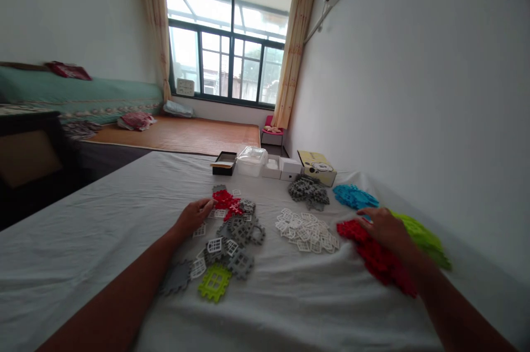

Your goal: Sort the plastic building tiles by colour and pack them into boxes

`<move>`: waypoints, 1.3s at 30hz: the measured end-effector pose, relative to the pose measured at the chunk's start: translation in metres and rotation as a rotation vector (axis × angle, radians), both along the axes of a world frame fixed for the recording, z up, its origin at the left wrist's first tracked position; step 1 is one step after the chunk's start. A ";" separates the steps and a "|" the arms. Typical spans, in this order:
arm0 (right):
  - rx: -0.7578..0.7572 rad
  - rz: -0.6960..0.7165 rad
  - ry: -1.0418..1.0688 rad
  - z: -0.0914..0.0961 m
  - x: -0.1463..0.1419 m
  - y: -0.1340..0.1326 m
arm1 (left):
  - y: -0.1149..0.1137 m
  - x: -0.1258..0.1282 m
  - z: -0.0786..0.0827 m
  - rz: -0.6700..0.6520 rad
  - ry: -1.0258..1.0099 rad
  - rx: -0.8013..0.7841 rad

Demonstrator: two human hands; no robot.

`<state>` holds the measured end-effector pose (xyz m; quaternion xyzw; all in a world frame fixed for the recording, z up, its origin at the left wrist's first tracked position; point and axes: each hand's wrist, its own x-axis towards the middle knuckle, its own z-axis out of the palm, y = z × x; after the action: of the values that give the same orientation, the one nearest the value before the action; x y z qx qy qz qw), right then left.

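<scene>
My left hand (194,215) rests on the white sheet beside a joined cluster of red and grey puzzle tiles (232,214), its fingers curled loosely by a white window piece. My right hand (383,226) lies palm down on a pile of red tiles (375,255), fingers bent over the top ones; whether it grips one is hidden. In front of me sit a lime green tile (214,282) with a white window insert and several grey tiles (242,261). A heap of white window pieces (306,229) lies between my hands.
Piles of grey tiles (308,191), blue tiles (355,196) and green tiles (422,236) lie toward the right wall. Small boxes (285,167), a clear tub (251,160) and a black tray (224,163) line the far edge of the sheet-covered table (103,230).
</scene>
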<state>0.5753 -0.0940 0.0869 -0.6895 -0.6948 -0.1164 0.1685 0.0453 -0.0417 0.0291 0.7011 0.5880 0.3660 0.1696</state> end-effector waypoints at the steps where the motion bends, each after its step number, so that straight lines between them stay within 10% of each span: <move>1: 0.014 0.079 0.032 -0.001 -0.020 0.001 | 0.000 0.000 0.000 -0.005 -0.003 0.005; 6: -0.199 0.593 0.293 -0.004 -0.146 0.002 | -0.002 0.001 0.000 -0.016 -0.064 -0.009; 13: -0.251 0.772 0.276 -0.026 -0.244 0.010 | 0.000 -0.001 -0.005 -0.026 -0.130 -0.002; 25: -0.115 0.808 0.398 -0.031 -0.228 0.018 | 0.001 0.001 -0.003 -0.047 -0.133 -0.003; 34: 0.029 0.368 0.005 -0.004 -0.136 0.134 | 0.002 -0.001 -0.005 -0.043 -0.115 -0.009; 39: 0.113 0.262 -0.034 0.002 -0.133 0.158 | 0.002 -0.002 -0.006 -0.065 -0.101 0.006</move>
<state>0.4421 0.0643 0.0885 -0.5800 -0.7740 -0.1441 0.2091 0.0433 -0.0398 0.0230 0.7011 0.5545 0.3969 0.2085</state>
